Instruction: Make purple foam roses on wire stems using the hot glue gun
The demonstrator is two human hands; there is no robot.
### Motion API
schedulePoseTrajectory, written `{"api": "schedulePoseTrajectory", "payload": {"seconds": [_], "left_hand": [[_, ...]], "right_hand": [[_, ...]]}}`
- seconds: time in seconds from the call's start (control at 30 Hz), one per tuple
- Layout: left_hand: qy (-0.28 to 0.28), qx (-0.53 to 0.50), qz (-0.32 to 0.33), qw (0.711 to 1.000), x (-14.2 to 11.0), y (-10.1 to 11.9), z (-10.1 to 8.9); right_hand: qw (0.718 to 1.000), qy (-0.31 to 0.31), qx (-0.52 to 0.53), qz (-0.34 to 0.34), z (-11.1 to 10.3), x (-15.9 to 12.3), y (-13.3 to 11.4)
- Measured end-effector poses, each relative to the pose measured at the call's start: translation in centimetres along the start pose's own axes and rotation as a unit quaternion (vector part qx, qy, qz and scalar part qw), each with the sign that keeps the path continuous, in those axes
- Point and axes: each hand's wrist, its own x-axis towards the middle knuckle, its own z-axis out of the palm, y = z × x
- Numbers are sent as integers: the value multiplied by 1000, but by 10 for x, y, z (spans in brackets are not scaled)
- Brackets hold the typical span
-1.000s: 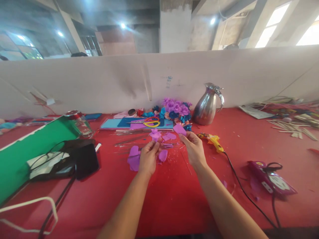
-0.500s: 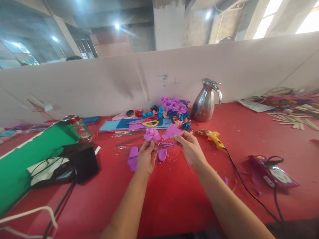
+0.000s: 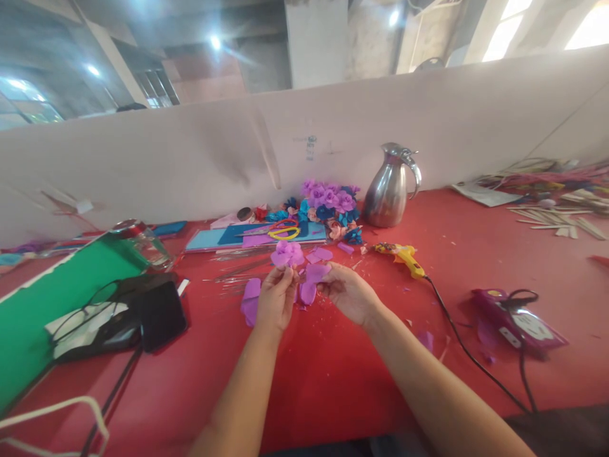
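Observation:
My left hand (image 3: 278,298) pinches a purple paper flower (image 3: 287,254) from below, its ruffled petals facing up. Beside it, my right hand (image 3: 352,292) has thumb and fingers closed on a rounded purple paper petal (image 3: 317,273), close to the flower but apart from it. Behind this petal, a flat purple paper piece (image 3: 318,255) lies on the red table. A curved purple petal (image 3: 307,293) rests between my hands. To the left of my left hand is a folded purple paper piece (image 3: 250,301), partly hidden by it.
A yellow glue gun (image 3: 409,260) lies at right, its cord running to a purple power strip (image 3: 523,324). Behind are scissors (image 3: 285,231) on coloured paper, finished flowers (image 3: 330,200) and a steel jug (image 3: 387,190). Thin wires (image 3: 233,273), a phone (image 3: 163,315) and a glass jar (image 3: 143,244) stand left.
My right hand has come down and a little left. It now holds a rounded petal instead of an angular purple piece. A flat purple piece shows on the table behind it.

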Motion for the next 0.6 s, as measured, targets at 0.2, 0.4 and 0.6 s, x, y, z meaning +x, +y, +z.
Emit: {"api": "schedulePoseTrajectory", "payload": {"seconds": [0.2,0.4,0.6], "left_hand": [[-12,32,9,999,-2,-2,2],[-15,74,11,997,-5,-5,7],[-54,134,52,988,-3,-11,4]], "right_hand": [[999,0,27,16,-1,1,2],[999,-3,29,21,-4,5,6],[996,33,65,55,0,5,5]]}}
